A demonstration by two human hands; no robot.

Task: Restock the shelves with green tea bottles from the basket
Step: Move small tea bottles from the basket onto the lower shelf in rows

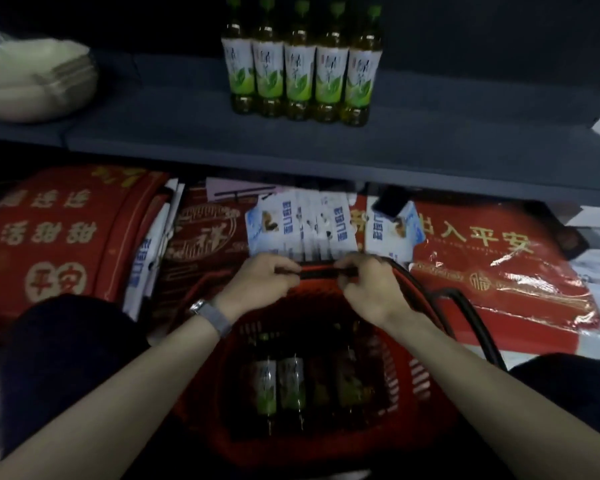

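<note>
A red plastic basket (406, 375) sits low in the middle, between my forearms. Several green tea bottles (280, 386) lie inside it, caps toward me. A black handle (321, 271) spans the far rim of the basket. My left hand (260, 282) pinches its left end and my right hand (368, 289) pinches its right end. A second black handle (465, 313) hangs down the basket's right side. Above, a row of several green tea bottles (300, 64) stands upright on the dark grey shelf (187, 133).
A pale wrapped bundle (32, 81) lies at the shelf's left end. Below the shelf, red printed mats (63, 237) and white-blue packets (302, 223) are piled behind the basket. Shiny red packaging (499, 271) lies to the right. A watch is on my left wrist.
</note>
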